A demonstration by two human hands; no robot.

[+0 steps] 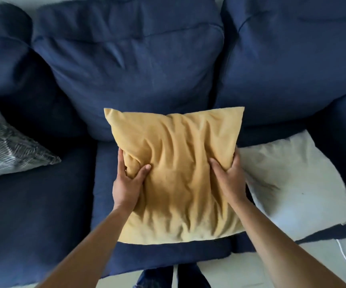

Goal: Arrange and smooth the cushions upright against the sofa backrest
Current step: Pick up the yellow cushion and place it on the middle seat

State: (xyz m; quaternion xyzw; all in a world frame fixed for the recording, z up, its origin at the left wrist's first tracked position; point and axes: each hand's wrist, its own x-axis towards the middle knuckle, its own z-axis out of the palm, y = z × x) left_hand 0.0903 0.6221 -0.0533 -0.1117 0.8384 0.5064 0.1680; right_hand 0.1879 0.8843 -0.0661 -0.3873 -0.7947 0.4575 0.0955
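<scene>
Fingers (122, 163) of the left hand (127, 183) were wrapped round the left edge of the yellow cushion (178, 173), thumb pressed into its face; the right hand (229, 177) gripped the right edge the same way, thumb on the front and fingers hidden behind.

Item 1, yellow cushion: held between both hands over the middle seat of the navy sofa (33, 215), its top edge near the centre back cushion (130, 69) but tilted away from it; whether it touched could not be told. Its lower edge appeared to sit at the front of the seat. Cover heavily creased, with folds running top to bottom. Judged status: being placed, not yet upright, not smoothed.

Item 2, white cushion (292, 183): lay flat on the right seat, just beside the yellow one, partly overhanging the front edge. Judged status: untouched, to be stood up.

Item 3, grey patterned cushion (6, 146): at the left edge of view, lying low and leaning, only partly seen. Judged status: likely still to be set upright.

Overall judgement: task at an early stage; no cushion seen standing and smoothed against the backrest, three left to finish.
</scene>
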